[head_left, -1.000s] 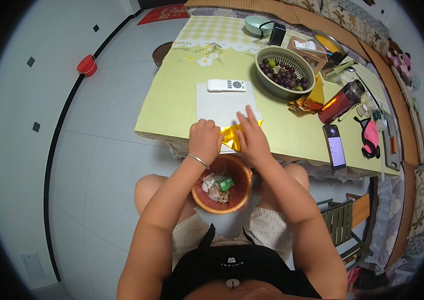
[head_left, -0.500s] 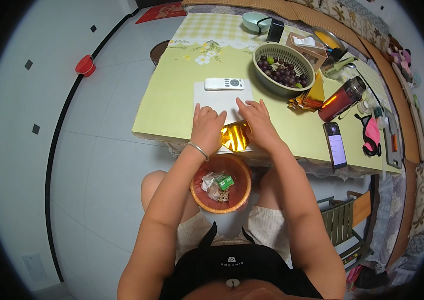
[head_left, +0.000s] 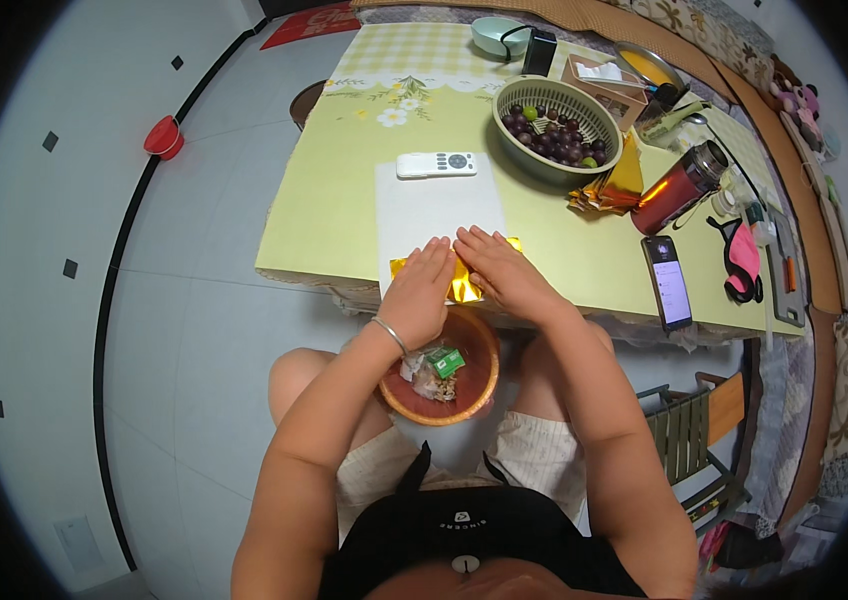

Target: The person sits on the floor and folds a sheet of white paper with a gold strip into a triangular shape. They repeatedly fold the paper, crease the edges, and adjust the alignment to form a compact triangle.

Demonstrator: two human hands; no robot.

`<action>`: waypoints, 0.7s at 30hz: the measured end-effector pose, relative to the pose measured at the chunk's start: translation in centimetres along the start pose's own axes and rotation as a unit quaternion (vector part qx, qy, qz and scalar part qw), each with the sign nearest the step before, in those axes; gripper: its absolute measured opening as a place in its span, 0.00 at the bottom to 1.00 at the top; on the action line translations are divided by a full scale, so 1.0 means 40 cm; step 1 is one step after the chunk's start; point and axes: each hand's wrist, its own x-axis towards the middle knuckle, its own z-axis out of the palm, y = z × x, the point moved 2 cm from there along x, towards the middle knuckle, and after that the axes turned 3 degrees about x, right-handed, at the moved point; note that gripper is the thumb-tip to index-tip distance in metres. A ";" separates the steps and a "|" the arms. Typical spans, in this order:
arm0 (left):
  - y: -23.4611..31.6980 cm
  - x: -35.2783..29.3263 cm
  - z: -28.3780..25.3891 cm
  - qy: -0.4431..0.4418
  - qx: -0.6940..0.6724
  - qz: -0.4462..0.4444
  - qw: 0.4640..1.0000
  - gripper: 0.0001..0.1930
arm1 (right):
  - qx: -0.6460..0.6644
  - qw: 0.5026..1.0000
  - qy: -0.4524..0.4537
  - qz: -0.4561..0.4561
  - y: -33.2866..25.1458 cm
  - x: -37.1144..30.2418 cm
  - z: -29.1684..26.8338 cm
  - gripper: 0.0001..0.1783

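A shiny gold foil sheet (head_left: 464,286) lies at the table's near edge, on a white sheet of paper (head_left: 434,212). My left hand (head_left: 418,292) rests flat over its left part, fingers stretched out and pointing away from me. Over the right part lies my right hand (head_left: 504,275), its fingers also extended, the fingertips close to those of the left. Much of the foil is hidden under both hands. A white remote control (head_left: 437,165) sits across the far end of the paper.
Right of the paper stand a basket of grapes (head_left: 556,130), folded gold foil (head_left: 612,188), a red thermos (head_left: 679,190), a phone (head_left: 667,283) and a pink-black eye mask (head_left: 741,262). Below the table edge, between my knees, is a waste bin (head_left: 484,385) with litter.
Both hands have come closer together and flattened over the foil. The foil, which bulged up between them, now lies flatter and spreads wider on the paper.
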 end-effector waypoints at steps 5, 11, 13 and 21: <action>-0.018 -0.016 -0.021 -0.036 -0.012 0.029 0.999 0.35 | -0.014 1.000 0.009 0.027 0.009 -0.001 0.004 0.30; -0.110 0.054 0.001 -0.001 -0.083 0.012 0.996 0.27 | -0.058 0.996 0.052 0.054 0.051 0.057 0.019 0.30; -0.116 0.057 0.016 0.043 -0.084 -0.005 0.996 0.23 | -0.083 0.993 0.049 0.062 0.053 0.064 0.027 0.31; -0.116 0.051 -0.007 -0.028 0.004 -0.007 1.000 0.28 | -0.110 0.991 -0.010 0.068 0.054 0.061 0.021 0.41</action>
